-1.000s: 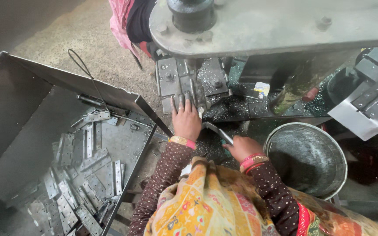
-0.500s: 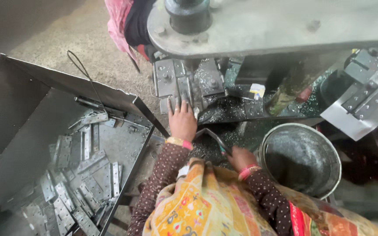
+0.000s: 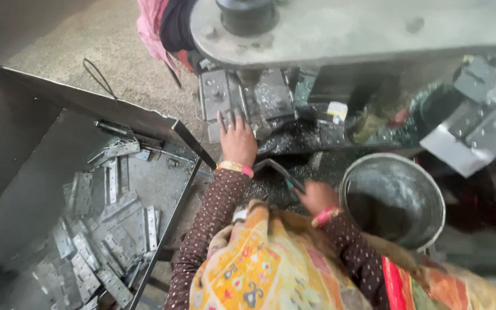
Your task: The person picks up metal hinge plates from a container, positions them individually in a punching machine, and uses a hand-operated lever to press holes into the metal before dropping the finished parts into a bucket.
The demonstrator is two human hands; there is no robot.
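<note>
My left hand (image 3: 236, 138) lies flat, fingers spread, on a small metal plate on the bed of a press machine (image 3: 345, 28), just under its ram. My right hand (image 3: 316, 196) is closed around the end of a bent metal lever (image 3: 279, 171) that angles up toward the left hand. Both wrists wear bangles, and the sleeves are dark with small dots. A patterned orange cloth covers my lap below.
A large open metal bin (image 3: 76, 183) at the left holds several flat hinge plates (image 3: 116, 218). A round steel bowl (image 3: 394, 198) stands at the right. More metal parts (image 3: 477, 126) lie at the far right. Another person's pink cloth (image 3: 153, 28) shows at the top.
My right hand has drawn back toward my body with the lever. The left hand stays on the plate under the ram.
</note>
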